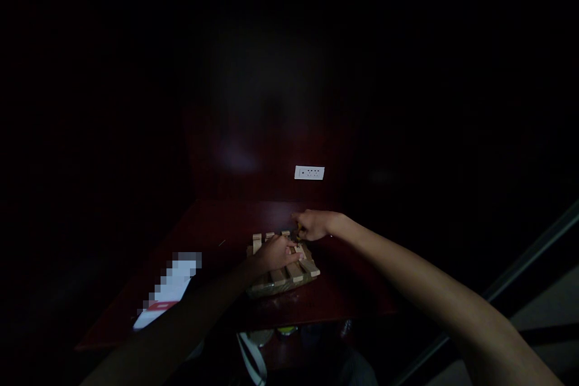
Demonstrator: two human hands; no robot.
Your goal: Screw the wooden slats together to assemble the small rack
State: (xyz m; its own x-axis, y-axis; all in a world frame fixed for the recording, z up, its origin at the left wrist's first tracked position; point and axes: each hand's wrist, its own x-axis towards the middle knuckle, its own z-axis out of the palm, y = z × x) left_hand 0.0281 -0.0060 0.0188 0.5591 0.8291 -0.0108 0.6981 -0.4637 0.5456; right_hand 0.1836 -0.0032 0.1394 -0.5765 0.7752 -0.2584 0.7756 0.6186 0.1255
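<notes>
A small slatted wooden piece point(277, 278), pale strips fixed across a darker base, lies on the dark red table point(217, 217). My left hand point(273, 253) rests flat on top of it, with thumb and fingers stretched apart toward its right side. Just beyond, at the far right corner of the slats, my right hand point(315, 225) is closed around a small tool with a yellow part point(299, 228); its kind is too dim to make out. Small dark details show near the left fingertips, too tiny to name.
A bright, partly blurred-out sheet or screen point(167, 295) lies at the table's left. A thin stick-like item point(222, 242) sits behind it. On the back wall is a white socket plate point(309, 173). Below the front edge hangs a pale strap point(252, 359), beside several dim items.
</notes>
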